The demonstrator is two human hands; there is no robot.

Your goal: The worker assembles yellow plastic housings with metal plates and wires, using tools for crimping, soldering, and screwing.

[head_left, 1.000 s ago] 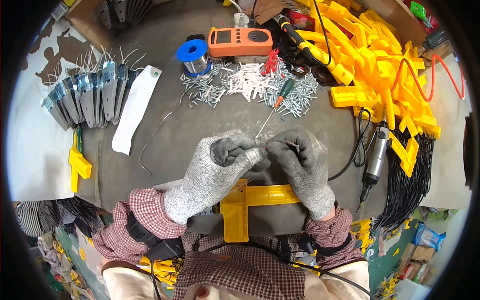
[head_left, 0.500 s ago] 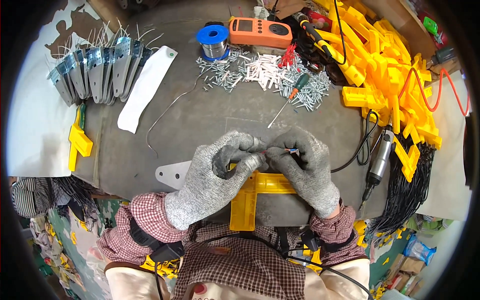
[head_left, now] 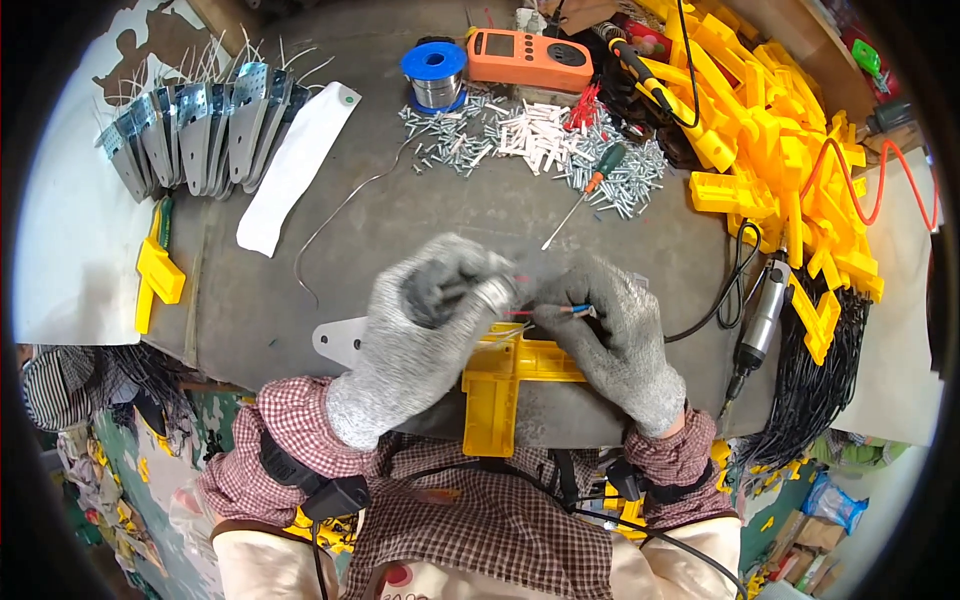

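My right hand (head_left: 615,330), in a grey glove, pinches a thin wire (head_left: 578,309) with a blue part and a red end pointing left. Facing it, my left hand (head_left: 425,305), also gloved, has its fingers curled together, blurred by motion. A small reddish bit shows by its fingertips, but what they hold is unclear. Below the hands, a yellow plastic part (head_left: 490,412) lies at the table's near edge, with pale wires over its top. Partly behind my left hand lies a flat grey metal plate (head_left: 336,341) with holes.
Ahead are a screwdriver (head_left: 570,218), piled screws (head_left: 635,180), white sleeves (head_left: 537,136), a solder spool (head_left: 436,88) and an orange meter (head_left: 528,58). Yellow parts (head_left: 780,120) and a power screwdriver (head_left: 762,315) lie right. Bracketed metal plates (head_left: 205,150) and a white strip (head_left: 292,180) are left.
My hands have drawn slightly apart; the left has shifted up and left. More of the red wire now shows between them, and pale wires appear above the yellow part.
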